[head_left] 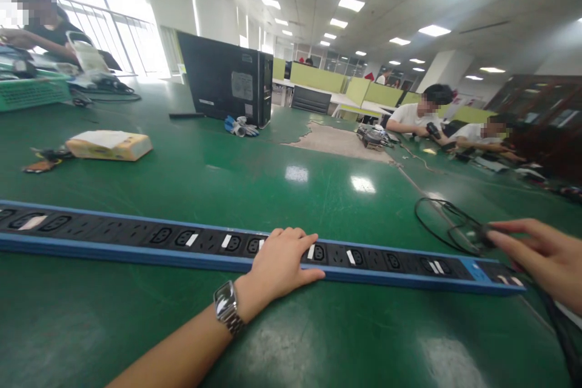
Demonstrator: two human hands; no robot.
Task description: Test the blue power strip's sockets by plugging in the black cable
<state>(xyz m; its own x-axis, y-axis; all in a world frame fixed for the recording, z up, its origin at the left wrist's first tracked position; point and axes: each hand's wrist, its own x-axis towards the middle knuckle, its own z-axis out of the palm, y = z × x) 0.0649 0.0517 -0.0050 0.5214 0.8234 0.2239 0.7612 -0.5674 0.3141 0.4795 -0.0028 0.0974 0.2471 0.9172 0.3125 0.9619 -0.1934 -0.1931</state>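
Observation:
A long blue power strip (136,259) with a black socket face lies across the green table in front of me. Its face carries rows of sockets, with small white stickers at several of them. My left hand (282,260), with a watch on the wrist, lies across the middle of the strip, fingers over the far edge and thumb along the near side. Beyond the strip's right end, my right hand (541,254) pinches a small black plug (482,235), partly hidden and blurred. A thin black cable (422,218) loops on the table beside it.
A black computer tower (227,82) stands at the back, with gloves (240,126) before it. Left are a tissue pack (109,147) and a green basket (36,92). A thick black cable (561,333) runs down at right. Other people sit around the table.

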